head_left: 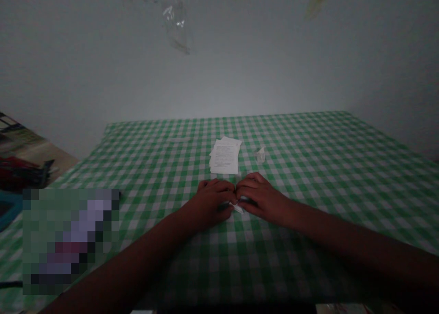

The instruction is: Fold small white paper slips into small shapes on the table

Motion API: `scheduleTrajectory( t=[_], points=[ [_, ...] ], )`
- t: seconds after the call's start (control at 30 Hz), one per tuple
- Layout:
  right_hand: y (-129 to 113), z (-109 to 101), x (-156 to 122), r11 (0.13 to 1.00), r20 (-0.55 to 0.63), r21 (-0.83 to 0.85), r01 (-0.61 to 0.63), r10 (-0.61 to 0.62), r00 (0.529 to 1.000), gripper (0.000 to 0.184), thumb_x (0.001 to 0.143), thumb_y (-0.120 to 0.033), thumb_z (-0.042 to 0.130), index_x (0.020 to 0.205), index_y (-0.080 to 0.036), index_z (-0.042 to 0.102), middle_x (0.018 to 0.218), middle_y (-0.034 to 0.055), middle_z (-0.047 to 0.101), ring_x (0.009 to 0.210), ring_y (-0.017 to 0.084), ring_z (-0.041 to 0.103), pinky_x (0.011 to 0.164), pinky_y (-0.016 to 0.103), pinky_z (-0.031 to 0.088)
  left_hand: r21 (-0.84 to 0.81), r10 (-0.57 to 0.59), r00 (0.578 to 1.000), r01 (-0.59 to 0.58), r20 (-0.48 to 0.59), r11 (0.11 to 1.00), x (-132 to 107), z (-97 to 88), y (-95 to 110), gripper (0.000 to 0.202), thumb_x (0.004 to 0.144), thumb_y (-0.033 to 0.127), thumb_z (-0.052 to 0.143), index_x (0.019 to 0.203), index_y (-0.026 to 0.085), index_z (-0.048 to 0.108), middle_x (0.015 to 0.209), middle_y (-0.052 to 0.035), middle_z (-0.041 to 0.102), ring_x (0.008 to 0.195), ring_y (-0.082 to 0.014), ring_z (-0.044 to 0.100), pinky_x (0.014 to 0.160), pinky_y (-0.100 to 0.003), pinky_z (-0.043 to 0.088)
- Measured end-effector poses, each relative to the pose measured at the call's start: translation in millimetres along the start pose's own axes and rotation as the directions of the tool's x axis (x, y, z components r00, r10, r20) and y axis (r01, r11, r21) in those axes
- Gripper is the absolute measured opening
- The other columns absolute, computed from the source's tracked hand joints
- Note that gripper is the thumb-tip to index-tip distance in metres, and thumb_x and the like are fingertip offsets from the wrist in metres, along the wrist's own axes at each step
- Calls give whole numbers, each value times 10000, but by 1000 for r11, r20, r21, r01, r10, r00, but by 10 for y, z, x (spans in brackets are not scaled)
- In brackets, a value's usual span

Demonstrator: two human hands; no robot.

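Note:
My left hand and my right hand meet over the tablecloth, fingertips almost touching. Between them is a small piece of white paper, mostly covered by the fingers; a folded-looking edge shows below. Both hands are closed on it with bent fingers. Just beyond them lies a loose stack of printed paper sheets, its sheets slightly fanned. To the right of that stack a small crumpled white piece, looking like paper, rests on the cloth.
A green and white checked tablecloth covers the table, which meets a pale wall. At the left front lies a pixelated object with a dark cable. Clear plastic hangs on the wall. Red and blue items stand beyond the left edge.

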State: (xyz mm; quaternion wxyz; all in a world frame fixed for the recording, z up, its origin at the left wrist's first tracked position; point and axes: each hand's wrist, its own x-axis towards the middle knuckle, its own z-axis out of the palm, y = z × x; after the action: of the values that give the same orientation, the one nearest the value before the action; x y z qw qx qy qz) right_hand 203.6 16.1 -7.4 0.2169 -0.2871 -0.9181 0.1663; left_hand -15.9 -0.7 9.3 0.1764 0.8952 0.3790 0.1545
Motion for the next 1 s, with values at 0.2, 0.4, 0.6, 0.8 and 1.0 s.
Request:
scheduleTrajectory(
  t=[0.2,0.4,0.6,0.8,1.0],
  points=[
    [-22,-7,-10,999,11,-33,-21,22,1000,131,916,-278,587,1017,-202,620,1065,58,642,1060,239,484,939,397,358,-8,-11,1000,11,27,1000,2,-20,5,135,812,161,651,908,255,673,1091,14,633,1038,-191,545,885,-358,302],
    [-14,-12,-45,999,43,-35,-5,7,999,233,881,-291,617,1098,-208,601,1117,72,622,1070,253,486,936,408,382,-22,-37,998,38,44,999,15,-47,13,125,805,166,660,891,253,688,1145,6,630,1080,-213,543,908,-382,309],
    [-9,-68,-80,999,88,-29,14,-11,996,373,845,-369,666,1159,-192,572,1185,100,592,1114,271,474,976,440,375,-28,-24,999,25,38,999,1,-28,-11,101,808,173,663,872,248,683,1162,12,626,1080,-208,546,918,-383,313],
    [52,-181,-80,990,94,121,74,-85,992,336,865,-389,660,1146,-217,595,1199,69,610,1153,238,495,1008,415,360,-27,20,999,-18,49,999,-9,-49,-36,111,836,178,648,913,253,680,1192,6,635,1114,-210,550,933,-384,305],
    [47,-87,-56,994,-24,110,18,-16,1000,85,905,-270,602,939,-210,651,972,44,666,945,194,582,884,372,413,-57,85,992,-80,91,995,-13,-35,-42,164,900,176,562,986,263,670,1215,3,665,1157,-190,564,1020,-398,256]
  ],
)
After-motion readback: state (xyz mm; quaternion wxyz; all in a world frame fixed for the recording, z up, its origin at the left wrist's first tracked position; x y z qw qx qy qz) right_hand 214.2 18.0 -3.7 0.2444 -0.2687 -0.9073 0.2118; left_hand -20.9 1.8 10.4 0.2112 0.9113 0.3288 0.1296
